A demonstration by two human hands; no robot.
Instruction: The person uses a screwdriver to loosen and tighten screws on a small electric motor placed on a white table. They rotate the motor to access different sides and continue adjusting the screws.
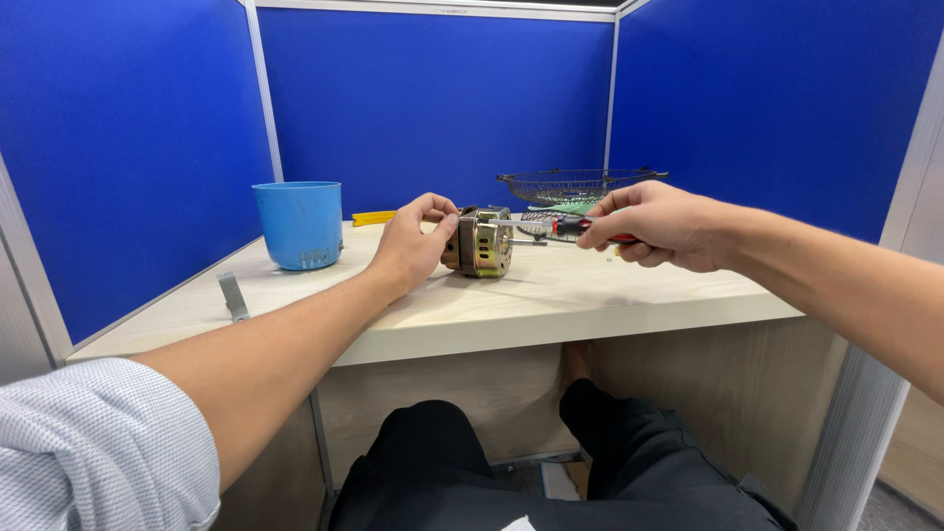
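A small brass-coloured electric motor [482,243] lies on its side on the light wooden desk [511,305]. My left hand [413,246] grips its left end, thumb and fingers around the casing. My right hand [659,224] holds a screwdriver [556,227] with a red and black handle. Its metal shaft points left and its tip touches the top of the motor.
A blue plastic cup [298,223] stands at the left of the desk. A wire fan guard [580,185] rests at the back, with a yellow tool [374,217] beside the cup. A small metal bracket [232,295] lies near the left edge. Blue partition walls enclose the desk.
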